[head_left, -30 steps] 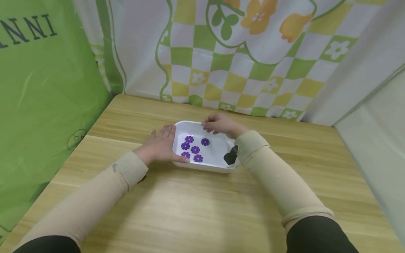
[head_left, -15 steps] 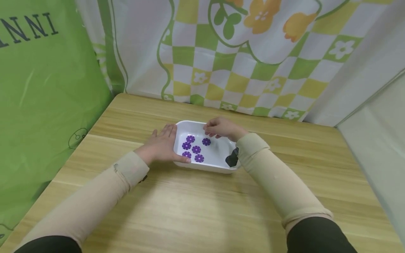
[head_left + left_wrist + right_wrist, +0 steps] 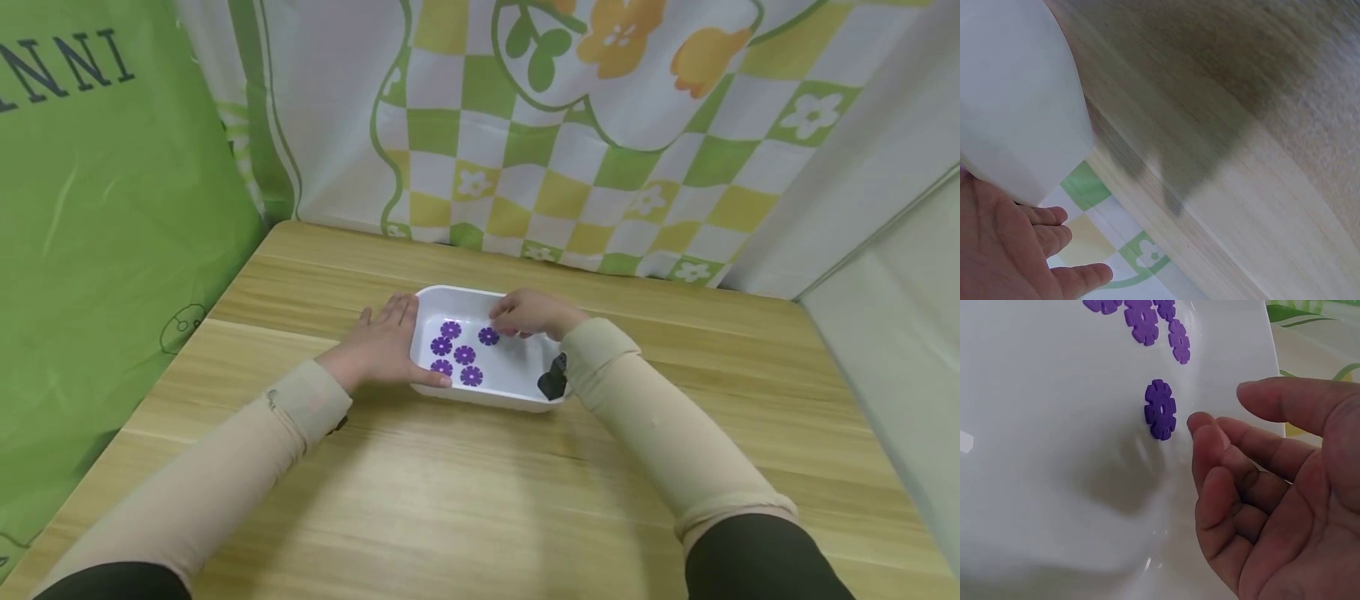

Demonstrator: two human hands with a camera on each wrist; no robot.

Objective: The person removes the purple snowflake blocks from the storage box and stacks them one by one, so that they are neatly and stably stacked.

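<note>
A white tray [image 3: 517,371] stands on the wooden table, with several purple notched snowflake discs [image 3: 464,355] lying in its left part. My left hand [image 3: 378,350] rests against the tray's left end, fingers extended along the outside and thumb over the near rim. Inside the far side of the tray, my right hand [image 3: 536,313] hovers low beside a single purple snowflake disc [image 3: 1160,410]. In the right wrist view its fingers bend loosely and its thumb stands apart, with nothing held. The disc lies just beyond the fingertips [image 3: 1200,422].
Behind the table [image 3: 450,500] hangs a checkered floral curtain [image 3: 555,158], and a green cloth [image 3: 112,250] covers the left side. A pale wall [image 3: 892,275] borders the right. A black wrist device [image 3: 553,382] at the right cuff overlaps the tray's right end.
My right hand has come down and slightly right, closer to the single disc. My left hand and the tray have stayed in place.
</note>
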